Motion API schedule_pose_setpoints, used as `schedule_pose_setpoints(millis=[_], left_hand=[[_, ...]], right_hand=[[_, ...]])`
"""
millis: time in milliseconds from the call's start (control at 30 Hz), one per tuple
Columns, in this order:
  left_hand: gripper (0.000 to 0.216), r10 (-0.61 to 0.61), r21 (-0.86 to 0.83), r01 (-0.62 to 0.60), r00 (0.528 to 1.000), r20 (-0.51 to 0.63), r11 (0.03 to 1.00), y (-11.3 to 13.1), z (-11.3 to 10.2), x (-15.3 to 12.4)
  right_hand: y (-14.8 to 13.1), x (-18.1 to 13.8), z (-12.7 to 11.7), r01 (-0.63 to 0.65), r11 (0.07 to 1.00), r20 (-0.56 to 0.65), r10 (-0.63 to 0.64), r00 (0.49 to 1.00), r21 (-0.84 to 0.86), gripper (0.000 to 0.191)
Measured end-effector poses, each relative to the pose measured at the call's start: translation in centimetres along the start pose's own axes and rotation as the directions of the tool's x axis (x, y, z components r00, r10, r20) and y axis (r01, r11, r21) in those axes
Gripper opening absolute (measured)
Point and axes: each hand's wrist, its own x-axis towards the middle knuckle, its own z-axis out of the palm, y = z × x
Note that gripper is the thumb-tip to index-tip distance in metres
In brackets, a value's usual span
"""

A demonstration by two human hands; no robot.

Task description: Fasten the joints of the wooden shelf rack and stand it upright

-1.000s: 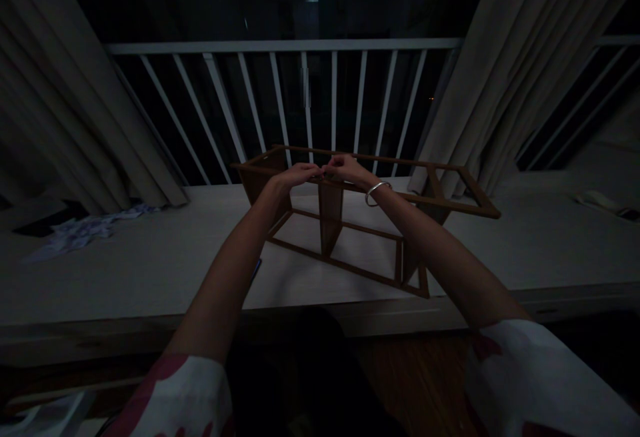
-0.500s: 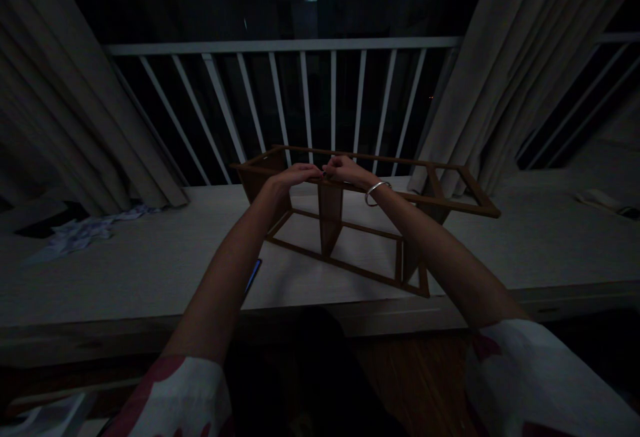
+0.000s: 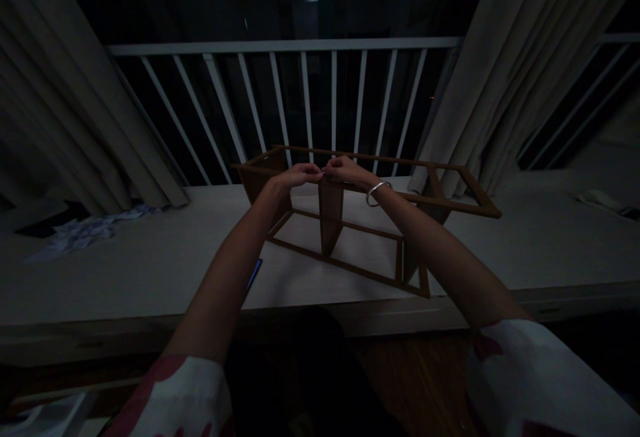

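A brown wooden shelf rack (image 3: 331,220) lies on its side on the pale window ledge (image 3: 190,257). Over the upper edge of its middle board, both hands meet fingertip to fingertip. My left hand (image 3: 301,174) comes from the left with its fingers pressed together. My right hand (image 3: 346,170), below a silver bangle (image 3: 379,191) on the wrist, is curled into a pinch. Whatever lies between the fingertips is too small and dark to make out.
A phone (image 3: 254,275) lies near the ledge's front edge. White railings (image 3: 334,103) stand behind the rack, between beige curtains (image 3: 475,83). Crumpled cloth or paper (image 3: 83,233) lies at left. A pale plastic object (image 3: 55,417) is at the lower left.
The fingertips of both hands have shifted very slightly against each other. The rack stays where it was.
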Motion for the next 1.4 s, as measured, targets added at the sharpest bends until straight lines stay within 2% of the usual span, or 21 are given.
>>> schedule_pose_setpoints(millis=[167,567,867,1033,1400], left_hand=[[0.027,0.009,-0.03,-0.009,1.0,0.001,1.0,-0.3,-0.1,0.2],[0.028,0.044,0.003,-0.044,0.999,0.015,0.999,-0.7,-0.4,0.0],[0.029,0.0,-0.005,0.0,1.0,0.012,1.0,-1.2,-0.6,0.5],[0.022,-0.008,0.026,0.007,1.0,0.021,1.0,-0.8,-0.6,0.2],[0.024,-0.073,0.051,0.073,0.997,0.003,0.996,-0.5,-0.7,-0.2]], right_hand=[[-0.3,-0.2,-0.1,0.041,0.999,0.046,-0.042,0.998,0.014,0.023],[-0.9,-0.7,-0.1,0.054,0.998,0.045,-0.056,0.997,0.025,0.023],[-0.9,-0.8,-0.1,0.083,0.996,0.078,-0.086,0.993,0.04,0.027],[-1.4,-1.1,-0.1,0.053,0.999,0.061,-0.053,0.997,0.001,0.031],[-1.5,-1.2,0.0,0.038,0.998,0.073,-0.041,0.996,0.042,0.033]])
